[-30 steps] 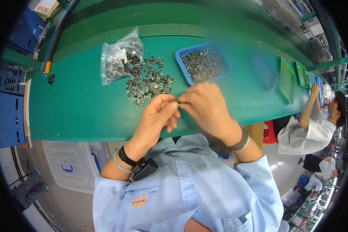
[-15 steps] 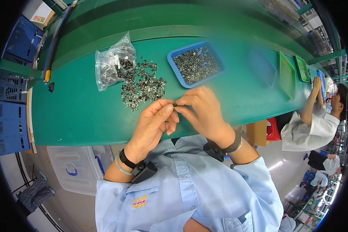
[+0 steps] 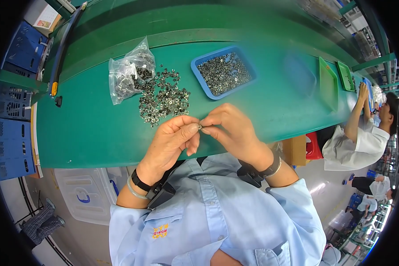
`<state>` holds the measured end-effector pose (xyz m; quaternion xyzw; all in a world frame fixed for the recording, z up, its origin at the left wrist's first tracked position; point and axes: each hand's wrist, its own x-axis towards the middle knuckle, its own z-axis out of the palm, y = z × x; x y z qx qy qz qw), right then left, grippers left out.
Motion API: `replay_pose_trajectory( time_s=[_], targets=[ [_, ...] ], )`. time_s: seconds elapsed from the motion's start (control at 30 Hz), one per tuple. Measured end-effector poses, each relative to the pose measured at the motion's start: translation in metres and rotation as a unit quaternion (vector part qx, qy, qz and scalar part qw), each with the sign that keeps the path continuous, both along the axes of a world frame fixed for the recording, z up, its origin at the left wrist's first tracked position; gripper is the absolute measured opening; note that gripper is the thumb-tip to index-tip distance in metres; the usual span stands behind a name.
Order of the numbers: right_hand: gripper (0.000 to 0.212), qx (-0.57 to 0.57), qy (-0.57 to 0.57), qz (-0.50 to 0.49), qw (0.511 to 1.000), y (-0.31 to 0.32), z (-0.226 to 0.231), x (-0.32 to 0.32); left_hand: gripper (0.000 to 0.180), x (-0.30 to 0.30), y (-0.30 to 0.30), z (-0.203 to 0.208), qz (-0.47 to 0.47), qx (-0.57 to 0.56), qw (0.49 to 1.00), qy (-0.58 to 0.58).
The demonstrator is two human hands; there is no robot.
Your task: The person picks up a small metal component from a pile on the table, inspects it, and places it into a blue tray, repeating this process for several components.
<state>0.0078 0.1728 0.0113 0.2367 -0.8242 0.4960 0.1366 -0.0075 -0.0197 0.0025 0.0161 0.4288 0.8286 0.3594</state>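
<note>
My left hand point(image 3: 175, 137) and my right hand point(image 3: 230, 128) meet over the near part of the green table. Between their fingertips they pinch one small metal part point(image 3: 200, 127), silvery and tiny; its exact kind cannot be made out. Just beyond my left hand lies a loose pile of small black and silver metal parts point(image 3: 164, 99). A clear plastic bag point(image 3: 124, 82) holding more of them touches the pile's left side. Past my right hand stands a blue tray point(image 3: 201, 84) filled with similar small parts.
Green trays point(image 3: 328, 84) stand farther right on the table point(image 3: 88, 133), near a co-worker point(image 3: 357, 137) in a white top. Blue crates point(image 3: 13, 148) are stacked at the left. Under the table edge sit a clear lidded box point(image 3: 84, 190) and a cardboard box point(image 3: 293, 150).
The small part between my fingertips looked dark before and now shows a silvery side. Both hands have shifted slightly, my right one a little lower, still pinching.
</note>
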Motion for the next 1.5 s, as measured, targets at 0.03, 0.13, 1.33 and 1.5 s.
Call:
replay_pose_trajectory(
  time_s=[0.03, 0.13, 1.33, 1.5],
  targets=[
    [0.020, 0.016, 0.013, -0.007, 1.000, 0.000, 0.000, 0.000, 0.016, 0.001, 0.001, 0.000, 0.006, -0.003, 1.000, 0.001],
    [0.020, 0.048, 0.038, -0.020, 0.998, -0.001, 0.001, 0.002, 0.016, 0.004, 0.001, 0.001, 0.019, -0.021, 1.000, 0.005],
    [0.021, 0.051, 0.072, -0.043, 0.995, -0.007, -0.012, 0.006, 0.013, 0.009, 0.006, -0.002, 0.045, -0.076, 0.996, 0.024],
    [0.020, 0.079, 0.092, -0.048, 0.991, -0.005, -0.002, 0.004, 0.013, 0.008, 0.007, 0.012, 0.069, -0.086, 0.993, 0.043]
  ],
)
